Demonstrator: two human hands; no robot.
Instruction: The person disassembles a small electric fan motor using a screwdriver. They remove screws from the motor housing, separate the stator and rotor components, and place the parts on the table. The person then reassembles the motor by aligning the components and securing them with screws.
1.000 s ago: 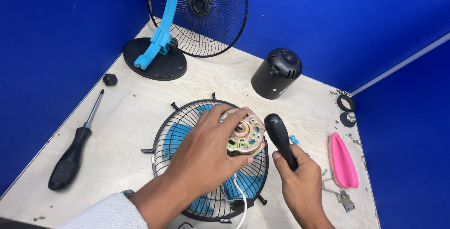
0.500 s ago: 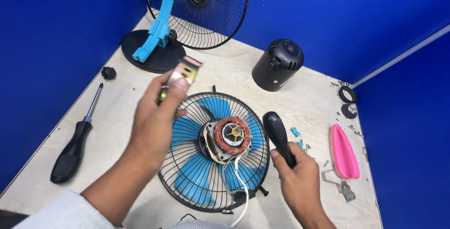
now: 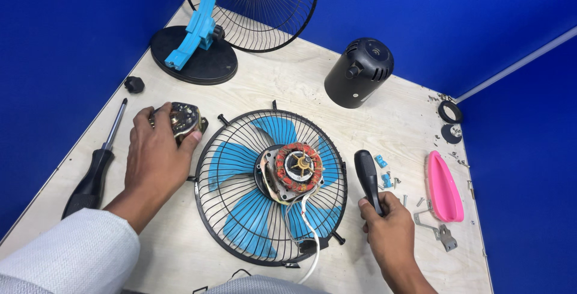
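A black-handled tool (image 3: pixel 368 180) is gripped upright in the right hand (image 3: pixel 389 229), the fingers being wrapped tight round its lower end. Just beyond and to the right of that hand, small blue clips (image 3: pixel 383 171), loose screws (image 3: pixel 404 198) and a bent metal bracket (image 3: pixel 437 229) are scattered on the counter (image 3: pixel 384 119), with a pink oblong tray (image 3: pixel 443 187) further right. Between the two hands a black wire fan guard (image 3: pixel 270 187) is laid flat, with blue blades (image 3: pixel 240 210) inside it and the exposed copper-wound motor (image 3: pixel 296 169) at its centre; white leads (image 3: pixel 309 228) run from the motor toward the near edge. A round metal motor plate (image 3: pixel 183 119) is clasped in the left hand (image 3: pixel 157 156) and held on the counter, just left of the guard. Left of that hand lies a black-handled screwdriver (image 3: pixel 96 168), and a small black knob (image 3: pixel 133 83) is seen beyond it. Farther off, a black cylindrical motor housing (image 3: pixel 359 73) stands beyond the right hand, and a blue fan stand (image 3: pixel 198 29) on a round black base (image 3: pixel 192 65) leans against a second wire guard (image 3: pixel 264 5).
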